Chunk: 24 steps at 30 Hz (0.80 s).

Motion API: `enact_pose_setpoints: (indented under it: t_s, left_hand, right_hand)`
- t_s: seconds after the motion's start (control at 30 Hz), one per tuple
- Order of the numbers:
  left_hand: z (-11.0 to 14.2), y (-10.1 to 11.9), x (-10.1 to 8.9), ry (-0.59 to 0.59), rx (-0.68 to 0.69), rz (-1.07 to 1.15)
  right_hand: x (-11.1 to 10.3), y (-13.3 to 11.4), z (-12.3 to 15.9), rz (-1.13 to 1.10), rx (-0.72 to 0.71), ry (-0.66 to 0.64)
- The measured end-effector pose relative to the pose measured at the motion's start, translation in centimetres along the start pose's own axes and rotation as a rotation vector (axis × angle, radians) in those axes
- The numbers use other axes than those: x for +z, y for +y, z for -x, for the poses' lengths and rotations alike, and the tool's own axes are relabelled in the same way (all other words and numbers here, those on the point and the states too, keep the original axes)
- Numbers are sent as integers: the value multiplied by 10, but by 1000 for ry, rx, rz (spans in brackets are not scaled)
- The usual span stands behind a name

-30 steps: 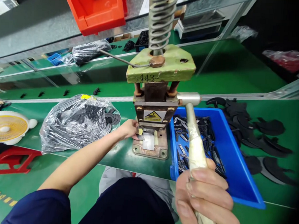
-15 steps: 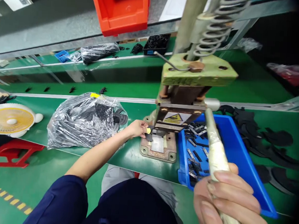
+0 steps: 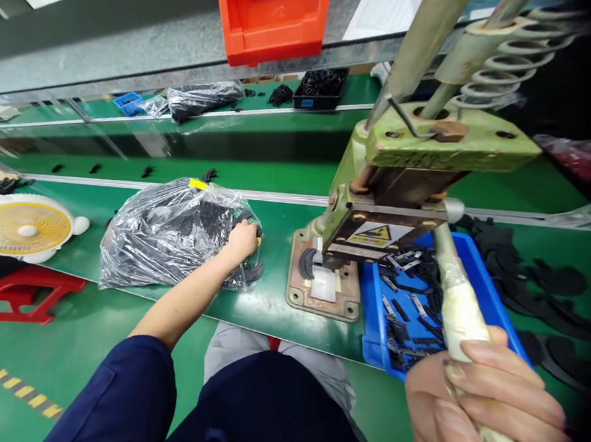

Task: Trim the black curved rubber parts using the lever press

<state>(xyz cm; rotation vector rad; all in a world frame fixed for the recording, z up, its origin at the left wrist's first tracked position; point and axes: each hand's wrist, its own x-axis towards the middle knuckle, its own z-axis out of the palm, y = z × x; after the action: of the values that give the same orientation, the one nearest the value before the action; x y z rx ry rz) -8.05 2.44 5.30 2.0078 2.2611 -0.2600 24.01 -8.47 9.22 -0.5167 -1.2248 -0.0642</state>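
Note:
My right hand (image 3: pixel 489 399) is wrapped around the pale, tape-covered lever (image 3: pixel 463 311) of a green hand press (image 3: pixel 450 140). At the mouth of a clear plastic bag (image 3: pixel 167 233), my left hand (image 3: pixel 244 240) is closed on a black curved piece (image 3: pixel 259 231), its fingertips partly hidden and a bit of yellow on one finger. Several similar black pieces fill the bag and stick out of its open side. Another black curved piece (image 3: pixel 307 264) lies on the press base (image 3: pixel 323 303), beside a light metal plate (image 3: pixel 324 286) under the press head.
Right of the press is a blue bin (image 3: pixel 368 339) holding small black and metal parts. Black curved pieces (image 3: pixel 557 277) lie beyond it. A fan (image 3: pixel 25 228) stands at left. An orange bin (image 3: pixel 274 43) sits on the shelf above; a black tray (image 3: pixel 321 89) stands behind.
My left hand has moved left from the press base to the bag. A black curved piece now lies free on the base. My right hand stays on the lever; the view has shifted left.

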Motion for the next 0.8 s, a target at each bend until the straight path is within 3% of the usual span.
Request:
enact_pose_setpoints:
  t_s: [0.33,0.47,0.6,0.7,0.8]
  left_hand:
    - [-13,40,-6,-107,93,-104]
    - [-7,28,-7,-62,74,-131]
    - [-5,1,-15,31,-18,-118]
    - [-3,-13,-24,162,-122,70]
    - [4,-8,-30,182,-209,554]
  right_hand:
    - [-5,-3,1,-8,17,-2]
    - [-10,-8,3,18,123,-98]
    - [-12,-12,2,4,130,-101]
    - [-13,-16,0,17,159,-141]
    - [-16,-19,-1,43,183,-197]
